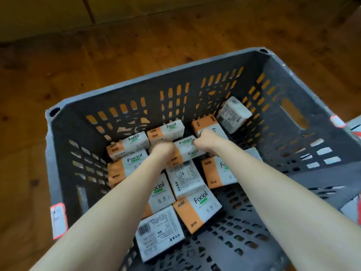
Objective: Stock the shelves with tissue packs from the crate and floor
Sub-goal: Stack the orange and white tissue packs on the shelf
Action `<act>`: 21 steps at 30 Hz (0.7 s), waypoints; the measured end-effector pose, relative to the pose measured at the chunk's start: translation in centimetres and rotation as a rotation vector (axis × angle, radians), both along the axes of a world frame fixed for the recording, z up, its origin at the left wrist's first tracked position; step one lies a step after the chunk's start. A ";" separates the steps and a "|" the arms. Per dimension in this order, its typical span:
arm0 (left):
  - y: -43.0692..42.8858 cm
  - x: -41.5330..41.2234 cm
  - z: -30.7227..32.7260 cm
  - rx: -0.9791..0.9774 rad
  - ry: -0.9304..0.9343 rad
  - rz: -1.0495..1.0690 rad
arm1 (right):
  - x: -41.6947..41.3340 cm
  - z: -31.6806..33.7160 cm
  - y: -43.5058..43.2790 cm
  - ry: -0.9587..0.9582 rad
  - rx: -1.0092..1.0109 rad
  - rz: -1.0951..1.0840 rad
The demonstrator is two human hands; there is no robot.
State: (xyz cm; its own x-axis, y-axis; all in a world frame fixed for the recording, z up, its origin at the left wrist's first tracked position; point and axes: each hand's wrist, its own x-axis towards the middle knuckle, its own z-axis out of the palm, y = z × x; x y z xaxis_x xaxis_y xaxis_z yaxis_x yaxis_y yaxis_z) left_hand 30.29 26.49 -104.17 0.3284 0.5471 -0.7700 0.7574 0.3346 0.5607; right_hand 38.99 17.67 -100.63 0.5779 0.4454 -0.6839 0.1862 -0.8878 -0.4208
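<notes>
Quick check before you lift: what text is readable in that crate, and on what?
"Facial": twice on the held tissue pack, between the left hand and the right hand.
"Facial": on several other packs, for one the near orange-banded pack.
Characters on the orange bands: blurred, unreadable.
Barcode pack: print too small to read.
Rim sticker on the crate: unreadable.

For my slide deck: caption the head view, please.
Left hand and right hand grip a tissue pack inside the grey crate, among other packs.
</notes>
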 end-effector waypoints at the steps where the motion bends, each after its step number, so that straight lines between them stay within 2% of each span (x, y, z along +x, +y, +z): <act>1: -0.2 0.1 0.1 -0.053 -0.041 0.070 | 0.5 0.5 -0.3 -0.045 0.017 -0.033; 5: -2.3 1.2 2.3 -0.222 -0.185 0.256 | 2.4 3.3 -2.8 -0.209 0.138 -0.166; 10: -6.0 3.3 6.2 -0.191 -0.408 0.411 | 2.8 8.7 -7.9 -0.422 0.432 -0.326; 16: -12.7 4.7 13.7 -0.210 -0.694 0.226 | 2.1 15.1 -15.9 -0.523 0.773 -0.588; 21: -18.8 5.0 19.1 -0.121 -0.854 0.099 | 1.1 19.7 -23.0 -0.627 0.927 -0.717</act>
